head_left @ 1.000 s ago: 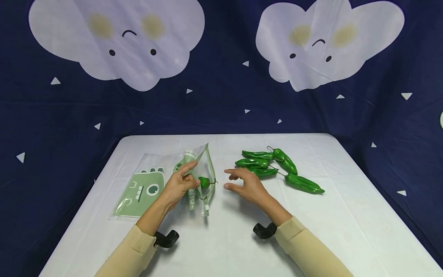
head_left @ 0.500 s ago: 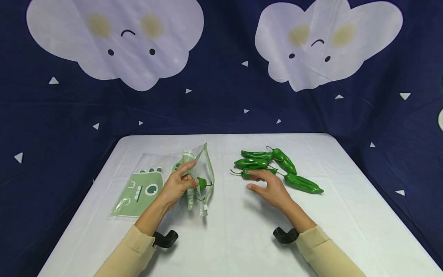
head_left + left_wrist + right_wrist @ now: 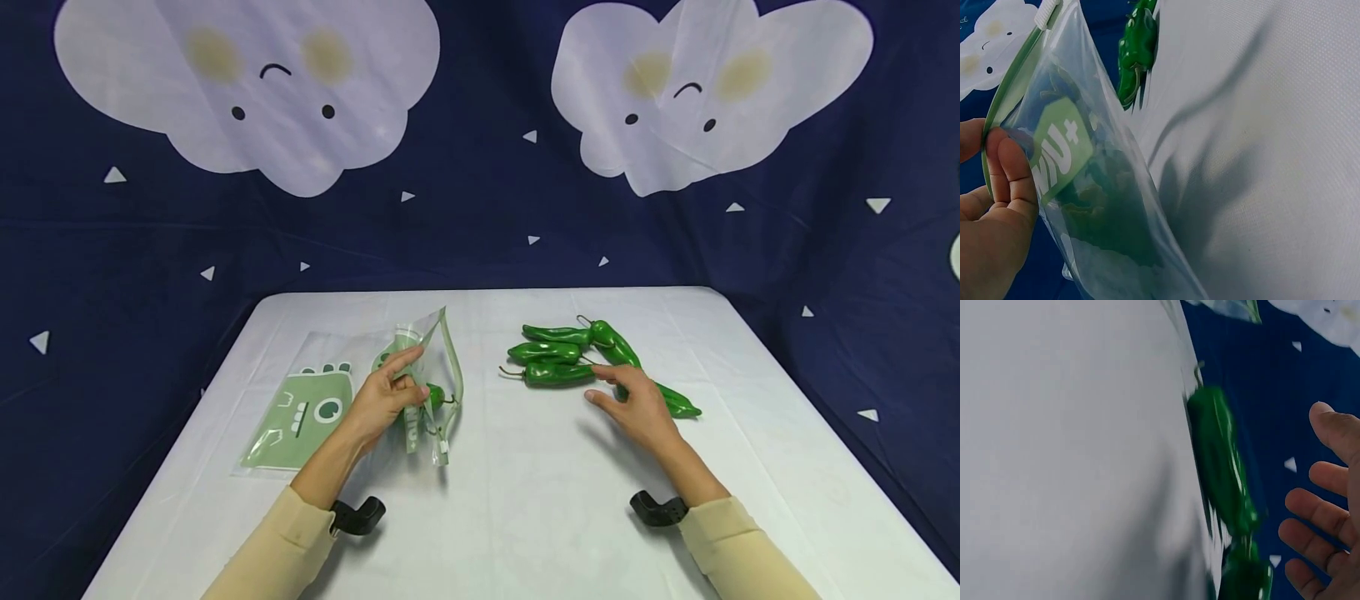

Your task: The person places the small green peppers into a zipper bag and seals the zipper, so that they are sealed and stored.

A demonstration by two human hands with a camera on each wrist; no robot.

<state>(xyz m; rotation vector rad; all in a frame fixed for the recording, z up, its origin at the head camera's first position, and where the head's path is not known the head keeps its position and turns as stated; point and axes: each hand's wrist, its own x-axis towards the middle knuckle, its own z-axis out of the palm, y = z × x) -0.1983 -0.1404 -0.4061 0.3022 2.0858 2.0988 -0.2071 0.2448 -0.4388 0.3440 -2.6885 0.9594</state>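
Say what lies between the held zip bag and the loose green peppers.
In the head view, only bare white tablecloth separates the zip bag from the green peppers.

Left hand (image 3: 386, 398): pinches the upright zip bag (image 3: 412, 429)
Bagged green chili pepper (image 3: 436, 395): at the bag's mouth, stem outward
Flat monster-print bag (image 3: 300, 425): lying left of the upright one
Right hand (image 3: 639, 408): thumb and fingers apart, empty — partly before the rightmost loose pepper (image 3: 677, 403)
Loose green chili peppers (image 3: 559, 375): five, grouped right of centre
Tabletop (image 3: 517, 517): white
Backdrop (image 3: 472, 225): navy — two upside-down cloud faces
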